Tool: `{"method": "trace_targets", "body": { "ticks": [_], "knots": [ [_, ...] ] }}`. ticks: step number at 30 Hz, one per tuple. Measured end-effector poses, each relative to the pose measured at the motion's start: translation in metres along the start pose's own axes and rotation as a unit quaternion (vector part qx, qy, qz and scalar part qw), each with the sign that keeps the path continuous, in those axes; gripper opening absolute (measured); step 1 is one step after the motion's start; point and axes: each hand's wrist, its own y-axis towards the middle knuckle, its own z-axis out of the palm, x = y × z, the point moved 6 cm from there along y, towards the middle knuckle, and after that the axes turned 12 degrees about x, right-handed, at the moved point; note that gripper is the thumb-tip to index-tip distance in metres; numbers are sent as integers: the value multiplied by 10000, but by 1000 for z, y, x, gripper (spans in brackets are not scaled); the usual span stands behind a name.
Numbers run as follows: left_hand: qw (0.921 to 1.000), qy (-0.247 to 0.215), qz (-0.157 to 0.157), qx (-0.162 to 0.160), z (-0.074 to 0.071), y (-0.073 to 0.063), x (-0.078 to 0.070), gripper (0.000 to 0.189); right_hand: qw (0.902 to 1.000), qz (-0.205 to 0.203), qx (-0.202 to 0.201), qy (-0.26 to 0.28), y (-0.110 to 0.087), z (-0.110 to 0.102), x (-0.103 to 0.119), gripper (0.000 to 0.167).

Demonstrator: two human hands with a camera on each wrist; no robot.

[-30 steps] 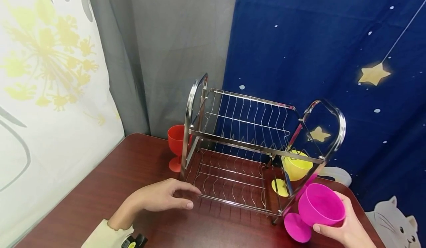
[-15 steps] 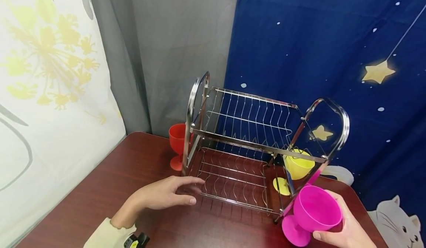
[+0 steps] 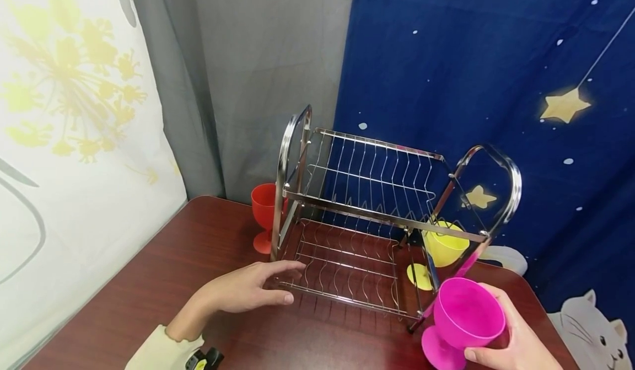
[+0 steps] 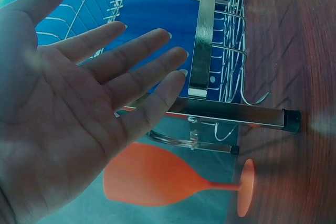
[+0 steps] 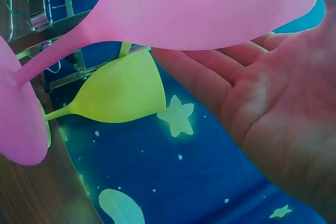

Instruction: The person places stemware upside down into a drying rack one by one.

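Observation:
My right hand grips a magenta goblet by its bowl, at the rack's front right corner. The goblet tilts, and whether its foot touches the table cannot be told. In the right wrist view the pink bowl lies against the hand. My left hand holds nothing; its fingers are extended beside the lower left front of the two-tier chrome dish rack. The left wrist view shows that palm facing the camera, fingers spread, with the red goblet beyond it.
Left of the rack stands the red goblet, partly behind a rack post. A yellow goblet is behind the rack's right side. The brown table ends at curtains along the back.
The magenta goblet in my right hand has shifted slightly left and down, toward the table's front. My left hand has moved slightly right. Rack and other goblets stay in place.

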Motion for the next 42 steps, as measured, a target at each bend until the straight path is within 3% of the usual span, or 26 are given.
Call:
{"method": "trace_targets", "body": {
  "ticks": [15, 28, 42],
  "knots": [
    [10000, -91, 23, 19, 1, 0, -1, 55, 9996, -121, 155, 192, 8, 19, 21, 100],
    [10000, 47, -20, 16, 4, 3, -2, 59, 9971, -729, 184, 88, 22, 44, 43, 86],
    [9993, 347, -136, -48, 4, 6, -8, 60, 9913, -1198, 410, 370, 36, 58, 51, 86]
  ]
}}
